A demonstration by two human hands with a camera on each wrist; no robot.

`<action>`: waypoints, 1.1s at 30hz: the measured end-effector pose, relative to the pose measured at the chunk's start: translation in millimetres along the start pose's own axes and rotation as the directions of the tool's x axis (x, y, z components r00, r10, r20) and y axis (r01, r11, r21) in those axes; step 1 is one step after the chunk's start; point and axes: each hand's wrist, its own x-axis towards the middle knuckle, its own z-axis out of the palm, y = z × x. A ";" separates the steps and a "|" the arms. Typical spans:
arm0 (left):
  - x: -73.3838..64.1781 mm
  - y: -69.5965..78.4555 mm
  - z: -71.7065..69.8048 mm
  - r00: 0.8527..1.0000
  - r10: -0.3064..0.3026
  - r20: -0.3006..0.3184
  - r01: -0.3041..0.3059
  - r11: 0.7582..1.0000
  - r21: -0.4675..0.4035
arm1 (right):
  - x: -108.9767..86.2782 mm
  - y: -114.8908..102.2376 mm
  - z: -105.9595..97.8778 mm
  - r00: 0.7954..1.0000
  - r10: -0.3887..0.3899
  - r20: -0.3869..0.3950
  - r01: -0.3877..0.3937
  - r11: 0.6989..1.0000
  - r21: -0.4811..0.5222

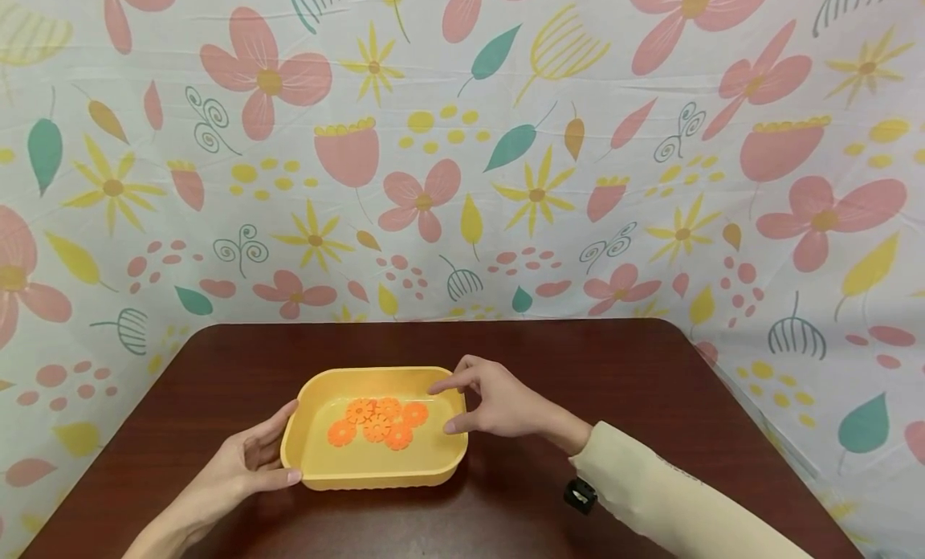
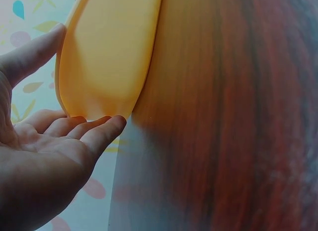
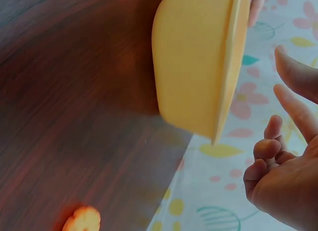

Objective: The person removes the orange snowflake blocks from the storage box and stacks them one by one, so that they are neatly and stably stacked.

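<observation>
A yellow plastic tray (image 1: 376, 480) with rounded corners rests on the dark table. Several flat orange notched discs (image 1: 376, 427), shaped like flowers, lie inside it, some overlapping. My left hand (image 1: 242, 467) holds the tray's left end, thumb at the near corner and fingertips along the far part of that side. In the left wrist view, the fingertips (image 2: 118, 121) meet the tray's end wall. My right hand (image 1: 499, 398) hovers over the tray's right rim, thumb and index finger spread apart. The right wrist view shows it apart from the tray and holding nothing.
The reddish-brown wooden table (image 1: 564, 358) has rounded far corners. A floral cloth (image 1: 433, 262) hangs behind it and at both sides. One orange piece (image 3: 83, 220) lies on the table in the right wrist view. A small black device (image 1: 580, 495) sits at my right sleeve.
</observation>
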 end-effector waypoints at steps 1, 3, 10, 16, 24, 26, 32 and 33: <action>0.1 -0.1 -0.1 1.000 0.000 0.001 0.000 1.000 -0.001 | 2.8 -1.1 2.5 1.000 0.003 0.006 -0.003 1.000 -0.006; 0.4 -0.3 -0.4 1.000 0.002 0.003 -0.002 1.000 -0.002 | 7.9 -2.8 7.6 1.000 0.009 0.018 -0.009 1.000 -0.013; -0.2 -1.5 -0.4 1.000 0.007 0.002 -0.007 1.000 -0.006 | 24.5 -6.2 26.4 0.998 -0.013 0.054 0.013 1.000 0.002; -0.3 -1.2 -0.7 1.000 0.011 0.008 -0.011 1.000 -0.003 | 38.6 -8.5 42.3 0.997 -0.052 0.064 0.051 0.999 0.010; -0.4 -0.2 -1.3 1.000 0.023 0.011 -0.023 1.000 -0.001 | 53.9 -10.9 55.4 0.996 -0.023 0.083 0.024 1.000 -0.008; -0.2 0.0 -1.3 1.000 0.026 0.012 -0.026 1.000 0.000 | 57.7 -11.2 57.0 0.997 -0.009 0.081 0.011 1.000 -0.023; 0.0 -0.9 -1.9 1.000 0.022 0.019 -0.021 1.000 -0.008 | 66.4 -9.4 61.9 0.996 0.023 0.083 -0.021 0.999 -0.025; -0.1 -1.1 -2.1 1.000 0.021 0.019 -0.021 1.000 -0.011 | 67.8 -8.5 63.0 0.996 0.028 0.085 -0.027 0.999 -0.021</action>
